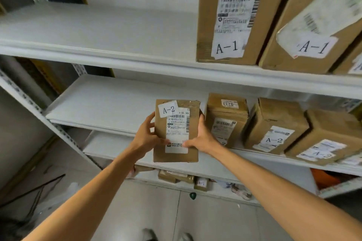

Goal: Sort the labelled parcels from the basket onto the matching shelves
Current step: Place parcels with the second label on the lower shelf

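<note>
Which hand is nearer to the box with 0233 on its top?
The right hand. It grips the right edge of the held parcel, next to the 0233 box. The left hand grips the parcel's far left edge.

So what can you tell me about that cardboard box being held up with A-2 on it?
The held parcel is a small, flat, brown cardboard box, held upright in front of the middle shelf. A white A-2 sticker sits tilted at its top left, above a printed shipping label with barcodes. Brown tape crosses its top, slightly creased. The left hand grips its left edge and the right hand its right edge, thumbs on the front.
</note>
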